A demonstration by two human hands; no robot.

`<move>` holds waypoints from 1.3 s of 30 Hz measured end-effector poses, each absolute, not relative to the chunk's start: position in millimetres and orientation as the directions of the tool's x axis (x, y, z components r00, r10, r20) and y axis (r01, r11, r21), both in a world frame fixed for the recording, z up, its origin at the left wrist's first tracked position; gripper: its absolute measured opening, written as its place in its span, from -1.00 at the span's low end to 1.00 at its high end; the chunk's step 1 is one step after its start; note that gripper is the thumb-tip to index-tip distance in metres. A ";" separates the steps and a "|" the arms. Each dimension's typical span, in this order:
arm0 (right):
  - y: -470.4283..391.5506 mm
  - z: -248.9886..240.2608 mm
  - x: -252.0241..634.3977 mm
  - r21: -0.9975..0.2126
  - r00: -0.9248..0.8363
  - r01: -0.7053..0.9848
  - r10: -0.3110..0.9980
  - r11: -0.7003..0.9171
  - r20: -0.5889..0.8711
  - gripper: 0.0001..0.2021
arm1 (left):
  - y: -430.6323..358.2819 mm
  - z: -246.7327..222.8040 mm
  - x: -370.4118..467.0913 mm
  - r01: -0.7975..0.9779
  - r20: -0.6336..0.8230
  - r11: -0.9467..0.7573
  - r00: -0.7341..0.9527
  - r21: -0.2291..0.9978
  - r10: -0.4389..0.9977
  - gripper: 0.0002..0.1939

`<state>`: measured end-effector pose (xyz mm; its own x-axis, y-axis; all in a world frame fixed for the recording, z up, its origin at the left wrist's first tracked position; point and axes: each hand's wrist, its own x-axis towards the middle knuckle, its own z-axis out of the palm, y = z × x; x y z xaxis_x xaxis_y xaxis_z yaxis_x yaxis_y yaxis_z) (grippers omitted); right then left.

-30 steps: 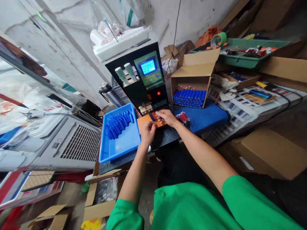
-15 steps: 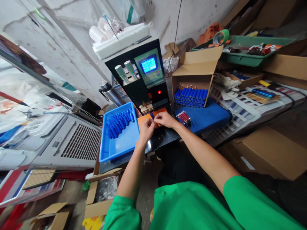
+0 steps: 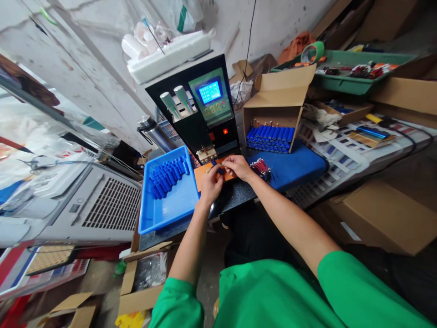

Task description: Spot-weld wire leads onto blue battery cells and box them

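While both hands meet at the foot of a black machine point(image 3: 201, 125), a small blue cylinder point(image 3: 214, 162) lies at their fingertips, over an orange board point(image 3: 202, 176) and close below the machine's metal contacts point(image 3: 206, 155). Thumb and forefinger come together on the left hand point(image 3: 212, 183) and likewise on the right hand point(image 3: 238, 168); the fingers cover much of the cylinder, so I cannot tell which hand grips it, or whether the right pinches something thin.

Room is tight. The machine, its screen point(image 3: 209, 91) lit, closes off the far side. A blue tray point(image 3: 170, 213) with rows of blue cells point(image 3: 168, 176) crowds the board's left edge, and a steel flask point(image 3: 156, 133) stands behind it. Just right of the right hand sits a bundle of red leads point(image 3: 260, 167); beyond it, an open carton point(image 3: 280, 94) holds stacked blue cylinders point(image 3: 269, 136). Dark speckled table point(image 3: 236, 197) shows in front of the board.
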<state>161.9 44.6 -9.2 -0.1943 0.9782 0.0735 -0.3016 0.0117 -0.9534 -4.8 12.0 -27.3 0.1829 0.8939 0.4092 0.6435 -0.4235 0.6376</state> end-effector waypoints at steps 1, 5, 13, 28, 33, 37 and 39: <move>44.9 -9.2 161.4 -0.952 -0.187 -0.306 0.980 0.008 0.068 -0.70 | 12.4 -29.1 -5.2 0.638 0.402 -0.413 0.172 0.651 0.899 -0.50; 46.2 -9.6 159.1 -0.946 -0.157 -0.324 0.986 -0.002 0.051 -0.70 | 9.7 -31.0 -5.2 0.563 0.369 -0.363 0.109 0.742 0.923 -0.54; 48.2 -9.7 155.6 -0.931 -0.127 -0.364 0.992 -0.034 0.013 -0.71 | 2.2 -10.3 1.6 0.406 0.289 -0.217 -0.125 0.888 0.949 -0.73; 49.1 -11.2 156.0 -0.954 -0.109 -0.300 0.994 -0.018 0.015 -0.66 | 16.8 -5.0 0.8 0.444 0.273 -0.217 -0.064 0.869 0.960 -0.72; 47.6 -9.1 156.3 -0.956 -0.110 -0.294 0.994 -0.012 0.022 -0.68 | 17.4 -7.6 3.6 0.484 0.294 -0.215 -0.091 0.848 0.952 -0.75; 47.1 -8.5 155.3 -0.955 -0.104 -0.297 0.995 -0.019 0.012 -0.66 | 16.1 -10.5 4.9 0.523 0.293 -0.202 -0.095 0.828 0.951 -0.74; 47.1 -8.0 154.5 -0.954 -0.097 -0.299 0.995 -0.017 0.012 -0.66 | 15.2 -12.3 5.6 0.555 0.295 -0.187 -0.111 0.811 0.949 -0.72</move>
<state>154.5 47.1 -8.0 -0.0967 0.9952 0.0121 -0.2986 -0.0174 -0.9542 5.6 15.2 -12.3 -0.1107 0.9492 0.2947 0.5549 -0.1869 0.8106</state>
